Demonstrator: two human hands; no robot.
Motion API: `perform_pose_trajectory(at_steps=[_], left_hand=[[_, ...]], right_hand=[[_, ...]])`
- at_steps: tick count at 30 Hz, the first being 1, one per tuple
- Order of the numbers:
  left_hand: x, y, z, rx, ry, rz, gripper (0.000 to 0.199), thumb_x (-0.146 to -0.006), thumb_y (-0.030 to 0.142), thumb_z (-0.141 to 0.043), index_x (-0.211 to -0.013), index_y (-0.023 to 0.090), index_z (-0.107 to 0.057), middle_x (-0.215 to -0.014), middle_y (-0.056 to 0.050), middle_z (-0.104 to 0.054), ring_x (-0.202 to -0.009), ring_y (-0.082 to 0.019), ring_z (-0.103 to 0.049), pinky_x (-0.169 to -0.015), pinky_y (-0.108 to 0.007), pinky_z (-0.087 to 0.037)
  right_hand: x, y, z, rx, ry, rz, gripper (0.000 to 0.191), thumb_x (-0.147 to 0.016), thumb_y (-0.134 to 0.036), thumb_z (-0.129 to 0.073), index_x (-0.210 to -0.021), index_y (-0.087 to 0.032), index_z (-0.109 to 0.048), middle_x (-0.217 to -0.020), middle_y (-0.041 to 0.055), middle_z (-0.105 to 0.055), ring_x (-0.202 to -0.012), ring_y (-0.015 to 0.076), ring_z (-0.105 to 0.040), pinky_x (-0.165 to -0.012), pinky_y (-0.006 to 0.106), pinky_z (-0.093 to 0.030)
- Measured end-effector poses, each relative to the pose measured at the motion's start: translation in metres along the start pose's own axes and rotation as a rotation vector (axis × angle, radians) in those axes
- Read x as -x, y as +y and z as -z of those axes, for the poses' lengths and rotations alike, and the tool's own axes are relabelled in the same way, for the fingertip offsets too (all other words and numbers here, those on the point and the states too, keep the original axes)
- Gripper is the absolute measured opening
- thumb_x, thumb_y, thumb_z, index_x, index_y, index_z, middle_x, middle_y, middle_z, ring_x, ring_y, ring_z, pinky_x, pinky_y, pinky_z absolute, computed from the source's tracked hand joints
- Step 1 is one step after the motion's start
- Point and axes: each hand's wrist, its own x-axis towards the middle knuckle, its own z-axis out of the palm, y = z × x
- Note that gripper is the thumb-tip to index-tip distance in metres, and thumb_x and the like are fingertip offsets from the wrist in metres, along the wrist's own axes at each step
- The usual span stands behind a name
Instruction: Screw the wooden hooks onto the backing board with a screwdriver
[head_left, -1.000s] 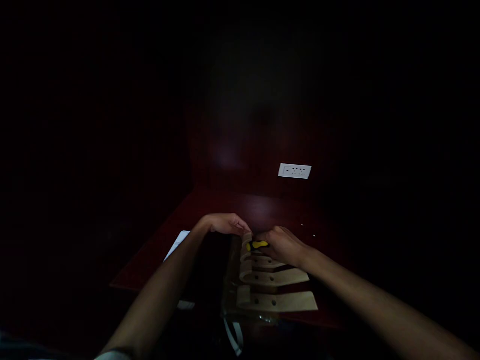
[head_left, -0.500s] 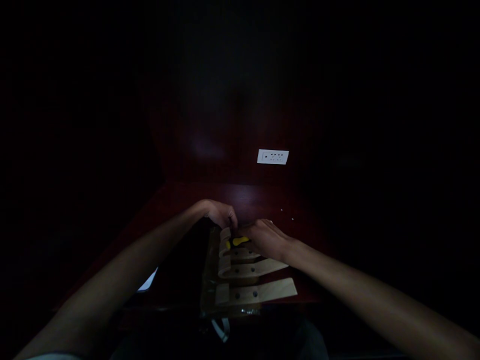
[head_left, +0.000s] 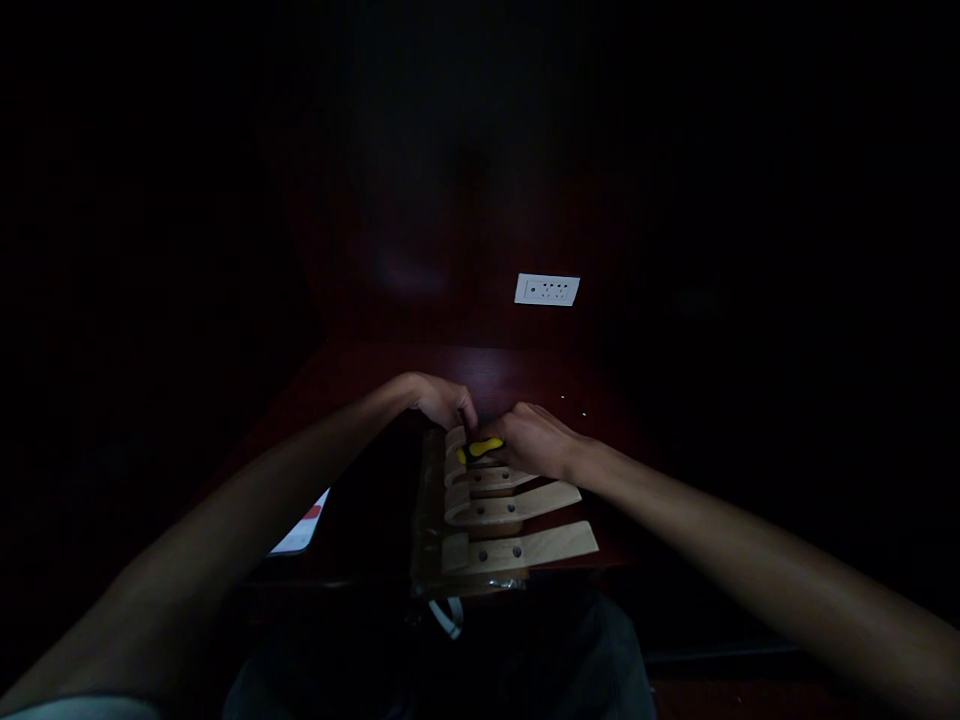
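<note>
A wooden coat rack (head_left: 427, 510) with several curved, pale wooden hooks (head_left: 532, 550) lies in front of me, its near end at the table edge. Dark screw heads dot the hooks. My right hand (head_left: 536, 440) is closed around a yellow-and-black screwdriver (head_left: 487, 447), whose handle end points left over the far hooks; its tip is hidden by the hand. At the rack's far end, my left hand (head_left: 444, 402) has its fingers bent down and closed beside the farthest hook. What those fingertips grip is hidden in the dark.
A phone (head_left: 304, 530) with a lit screen lies left of the rack, partly behind my left forearm. Two tiny bright bits lie on the dark red table (head_left: 517, 370) at the right. A white wall socket (head_left: 547, 290) is beyond. A white strap (head_left: 448, 617) hangs below the rack.
The view has tilted down slightly, so everything sits higher. More of the phone shows. The screwdriver handle has turned a little, while both hands stay at the rack's far end.
</note>
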Motion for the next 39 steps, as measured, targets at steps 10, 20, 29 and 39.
perform_pose_trajectory(at_steps=[10,20,29,39], left_hand=[[-0.004,-0.005,0.000,-0.100,0.037,-0.038,0.025,-0.063,0.011,-0.062,-0.083,0.020,-0.074,-0.080,0.003,-0.071,-0.070,-0.013,-0.060,-0.063,-0.018,-0.043],[-0.003,-0.009,-0.001,-0.095,0.032,-0.167,0.025,-0.066,0.012,-0.062,-0.086,0.021,-0.074,-0.091,0.003,-0.071,-0.080,-0.015,-0.061,-0.072,-0.020,-0.044],[-0.006,-0.007,-0.002,-0.058,0.036,-0.117,0.024,-0.065,0.010,-0.061,-0.083,0.019,-0.073,-0.080,0.003,-0.071,-0.071,-0.013,-0.060,-0.066,-0.019,-0.045],[-0.013,-0.016,0.002,-0.060,-0.013,-0.068,0.023,-0.066,0.014,-0.062,-0.086,0.019,-0.072,-0.082,0.003,-0.071,-0.070,-0.012,-0.060,-0.064,-0.019,-0.046]], right_hand=[[-0.003,-0.001,0.002,-0.072,0.057,0.121,0.025,-0.075,-0.007,-0.055,-0.091,-0.020,-0.070,-0.095,0.0028,-0.069,-0.083,0.0145,-0.063,-0.067,0.021,-0.043],[0.000,-0.003,0.003,-0.111,0.054,0.094,0.023,-0.075,-0.009,-0.056,-0.091,-0.019,-0.070,-0.095,0.0037,-0.069,-0.086,0.0151,-0.062,-0.068,0.021,-0.043],[0.002,-0.003,-0.002,-0.110,0.071,0.090,0.023,-0.076,-0.009,-0.054,-0.093,-0.017,-0.068,-0.097,0.0052,-0.068,-0.087,0.0158,-0.063,-0.072,0.023,-0.043],[0.002,0.000,-0.006,-0.138,0.081,0.111,0.031,-0.074,-0.006,-0.052,-0.098,-0.019,-0.067,-0.101,0.0035,-0.067,-0.087,0.0152,-0.062,-0.072,0.022,-0.043]])
